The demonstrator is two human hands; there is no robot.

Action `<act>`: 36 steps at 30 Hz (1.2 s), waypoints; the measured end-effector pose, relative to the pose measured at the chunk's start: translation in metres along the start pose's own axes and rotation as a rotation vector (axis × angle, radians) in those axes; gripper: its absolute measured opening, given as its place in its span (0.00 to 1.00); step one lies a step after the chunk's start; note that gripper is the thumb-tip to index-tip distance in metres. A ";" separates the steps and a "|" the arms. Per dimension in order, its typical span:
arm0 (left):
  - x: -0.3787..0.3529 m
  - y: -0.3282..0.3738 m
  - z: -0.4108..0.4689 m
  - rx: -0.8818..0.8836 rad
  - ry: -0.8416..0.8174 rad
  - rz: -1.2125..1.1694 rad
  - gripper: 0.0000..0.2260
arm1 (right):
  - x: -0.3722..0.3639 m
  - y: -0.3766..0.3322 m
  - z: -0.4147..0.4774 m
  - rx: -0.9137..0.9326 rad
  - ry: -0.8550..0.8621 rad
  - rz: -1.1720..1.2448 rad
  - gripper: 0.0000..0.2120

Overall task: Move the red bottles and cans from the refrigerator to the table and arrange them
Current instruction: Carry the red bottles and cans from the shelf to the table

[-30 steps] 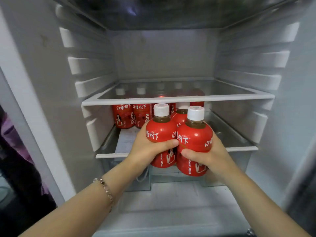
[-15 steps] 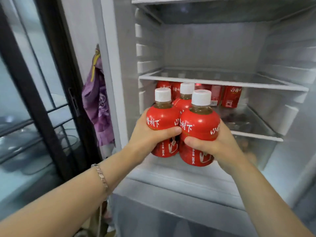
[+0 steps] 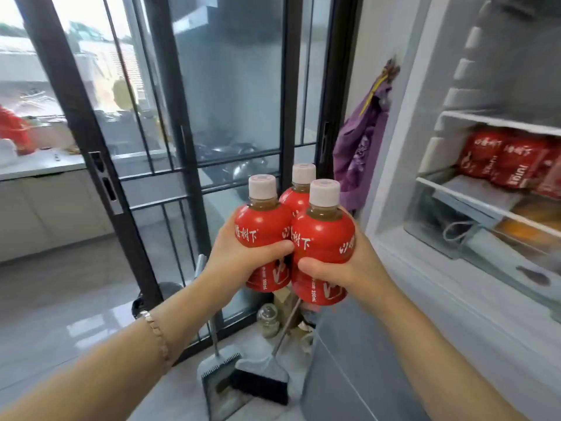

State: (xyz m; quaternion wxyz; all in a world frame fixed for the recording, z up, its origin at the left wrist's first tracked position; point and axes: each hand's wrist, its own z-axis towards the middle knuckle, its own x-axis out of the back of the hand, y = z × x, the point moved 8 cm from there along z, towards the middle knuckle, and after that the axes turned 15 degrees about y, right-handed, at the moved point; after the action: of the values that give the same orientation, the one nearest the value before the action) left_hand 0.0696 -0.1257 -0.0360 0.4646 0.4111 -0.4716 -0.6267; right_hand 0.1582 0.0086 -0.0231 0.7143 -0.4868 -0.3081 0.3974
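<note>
Three bottles (image 3: 321,244) stand upright in a tight triangle, carried between both hands just outside the fridge (image 3: 403,208). The left hand (image 3: 239,259) wraps the bottle at nine o'clock of the bunch, and the right hand (image 3: 355,268) wraps the one at three o'clock. The third, at twelve o'clock, is wedged behind those two; I cannot tell whether any finger reaches it. The fingers (image 3: 270,248) are clamped on the red bodies, with the thumbs laid across the front and nearly meeting. Squeezing the front pair inward probably pins the third, so all three travel in one trip.

Each bottle has a white cap and brown drink showing at the neck, so they look sealed and full. The fridge stands open at three o'clock. Its shelf (image 3: 485,121) has more red packs (image 3: 501,161) beneath it, too blurred to sort bottles from cans. The clear drawer (image 3: 455,229) below holds something orange and something grey, both unclear. The tabletop meant for the bottles is not in view.
</note>
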 end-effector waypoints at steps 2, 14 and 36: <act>0.048 0.005 -0.015 -0.011 0.086 0.022 0.40 | -0.041 -0.007 -0.010 0.010 -0.088 0.025 0.48; 0.397 0.065 -0.231 -0.110 0.746 0.214 0.40 | -0.366 -0.068 -0.208 0.040 -0.793 0.154 0.53; 0.816 0.150 -0.728 -0.075 1.714 0.416 0.34 | -0.764 -0.215 -0.742 0.011 -1.749 0.507 0.50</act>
State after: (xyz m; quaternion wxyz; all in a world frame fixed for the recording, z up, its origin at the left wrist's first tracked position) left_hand 0.6048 -1.0882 -0.1107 0.7763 0.6300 -0.0052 -0.0204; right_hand 0.4515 -1.0336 -0.1107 0.1193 -0.0616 -0.6217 0.7716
